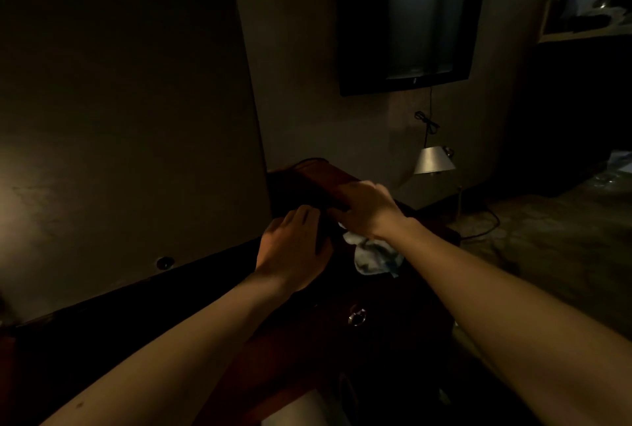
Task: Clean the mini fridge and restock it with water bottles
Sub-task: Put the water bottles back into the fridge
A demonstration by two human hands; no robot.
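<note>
Forearms reach over a dark wooden cabinet with a ring pull. Left hand lies flat, fingers straight, on a dark box; right hand curls over its wooden top edge, a pale cloth beneath. Beyond stand a lamp and a wall television; open floor lies right. Whether the box is the fridge is unclear.

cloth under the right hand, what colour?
White to pale blue; the cloth shows below the right hand in the dim head view.
</note>
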